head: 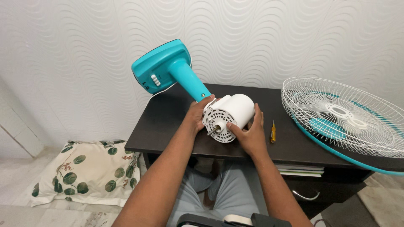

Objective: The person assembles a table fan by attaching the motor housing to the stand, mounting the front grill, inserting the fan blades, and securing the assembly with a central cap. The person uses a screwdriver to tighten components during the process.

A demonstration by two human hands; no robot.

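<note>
Both hands on the white fan motor housing (230,112) at frame centre, lying on its side on the dark table (168,122); vented face and bare shaft (213,130) point toward the camera; left hand (197,115) wraps the left edge where the teal stem (188,80) joins, grip closed around the housing; right hand (250,132) cups the right side, thumb pressed on the vented face, fingers curled behind, also a firm hold. Teal base (162,65) hangs in the air at upper left, off the table; so the weight is lopsided; judgement: keep the left hand clamped near the stem joint to stop it rolling, keep fingers clear of the shaft tip. Yellow-handled screwdriver (273,132) lies just right of the right hand, untouched; wire grille (341,117) with teal blades sits at right, overhanging the table edge; leaf-print pillow (84,172) on the floor, lower left.
</note>
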